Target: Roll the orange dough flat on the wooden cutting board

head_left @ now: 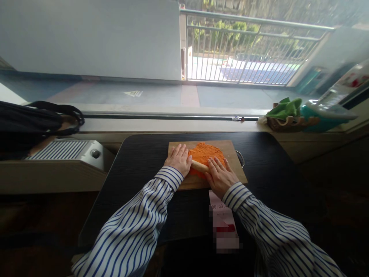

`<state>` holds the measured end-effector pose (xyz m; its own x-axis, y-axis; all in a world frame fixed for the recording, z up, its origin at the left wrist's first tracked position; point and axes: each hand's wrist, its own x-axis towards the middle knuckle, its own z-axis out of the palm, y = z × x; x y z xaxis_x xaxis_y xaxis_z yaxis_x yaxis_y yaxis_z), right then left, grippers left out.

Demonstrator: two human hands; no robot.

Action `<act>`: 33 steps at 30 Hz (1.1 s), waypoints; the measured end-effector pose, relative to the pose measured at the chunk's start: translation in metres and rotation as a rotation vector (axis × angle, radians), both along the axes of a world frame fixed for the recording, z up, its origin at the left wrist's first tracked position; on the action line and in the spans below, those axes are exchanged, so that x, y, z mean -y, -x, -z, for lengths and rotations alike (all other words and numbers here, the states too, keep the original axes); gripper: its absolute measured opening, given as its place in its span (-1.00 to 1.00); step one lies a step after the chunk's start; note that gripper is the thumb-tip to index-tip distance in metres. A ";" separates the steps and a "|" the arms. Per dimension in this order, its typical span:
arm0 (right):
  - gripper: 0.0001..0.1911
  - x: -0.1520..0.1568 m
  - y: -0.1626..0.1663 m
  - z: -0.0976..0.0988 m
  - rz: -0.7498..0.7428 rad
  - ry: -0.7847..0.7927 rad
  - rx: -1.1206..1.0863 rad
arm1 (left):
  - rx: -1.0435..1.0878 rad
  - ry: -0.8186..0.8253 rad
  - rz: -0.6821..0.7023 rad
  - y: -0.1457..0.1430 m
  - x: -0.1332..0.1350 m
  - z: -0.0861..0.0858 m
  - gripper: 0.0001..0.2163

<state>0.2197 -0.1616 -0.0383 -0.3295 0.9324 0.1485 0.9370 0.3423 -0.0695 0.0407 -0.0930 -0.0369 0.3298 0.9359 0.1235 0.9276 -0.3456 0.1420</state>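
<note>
A wooden rolling pin (200,166) lies slantwise across a flattened orange dough-like mass (205,151), which has rough, cracked edges. Under both is a wooden board (235,168) with a metal handle at its right side. My left hand (178,158) rests flat over the pin's left end, fingers stretched forward past it. Over the right end lies my right hand (221,175), its fingers also straight and reaching onto the orange mass. Both palms hide the pin's ends, and neither hand's fingers wrap around it.
The board is on a black table (144,169). Below my right hand is a pinkish screen (223,215) with timer digits, partly blurred. A white heater (72,152) and a dark bag (31,123) are at left. A green cloth (286,109) is on the sill at right.
</note>
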 end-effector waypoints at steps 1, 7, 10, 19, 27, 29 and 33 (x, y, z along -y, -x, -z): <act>-0.47 0.003 0.002 0.001 0.001 -0.011 -0.008 | 0.000 -0.007 0.001 0.002 0.002 0.000 -0.54; -0.48 0.014 0.008 0.005 -0.007 -0.079 -0.037 | 0.025 -0.059 0.019 0.008 0.009 0.004 -0.56; -0.49 0.018 0.010 0.006 -0.027 -0.114 -0.044 | 0.040 -0.083 0.036 0.011 0.011 0.005 -0.56; -0.49 0.036 0.013 0.002 -0.125 -0.139 -0.040 | 0.044 -0.120 0.079 0.028 0.034 0.008 -0.55; -0.51 -0.001 -0.003 0.000 -0.059 -0.066 0.000 | 0.036 -0.079 0.010 0.007 0.006 0.004 -0.55; -0.51 -0.010 -0.007 0.000 -0.043 -0.056 0.021 | 0.039 -0.076 0.010 0.000 -0.004 0.002 -0.55; -0.50 -0.014 -0.009 -0.001 -0.019 -0.048 0.042 | 0.045 -0.086 0.012 -0.004 -0.011 0.002 -0.56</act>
<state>0.2288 -0.1473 -0.0378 -0.3543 0.9180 0.1782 0.9320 0.3622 -0.0132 0.0447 -0.0824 -0.0390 0.3332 0.9173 0.2179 0.9167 -0.3693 0.1526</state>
